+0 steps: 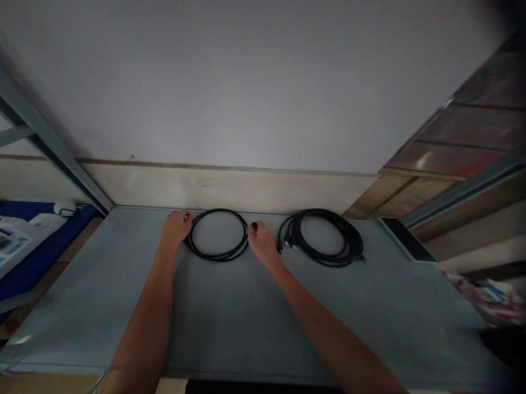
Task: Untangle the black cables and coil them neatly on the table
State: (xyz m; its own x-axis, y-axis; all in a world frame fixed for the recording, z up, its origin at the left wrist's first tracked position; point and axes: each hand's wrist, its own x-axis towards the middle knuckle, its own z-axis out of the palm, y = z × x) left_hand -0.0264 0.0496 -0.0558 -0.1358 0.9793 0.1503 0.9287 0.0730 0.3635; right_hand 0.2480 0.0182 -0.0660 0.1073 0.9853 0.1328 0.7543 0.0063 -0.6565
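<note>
Left hand (176, 228) and right hand (261, 240) each pinch the black cable (220, 259) looped between them, a thicker coil (353, 238) beside the latter.

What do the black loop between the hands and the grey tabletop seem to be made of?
Black loop: probably rubber or flexible plastic, low-sheen, judging by its smooth round curves; any core is hidden. Grey tabletop: smooth, mostly matte, evenly coloured, perhaps painted metal or laminate; which is unclear.
</note>
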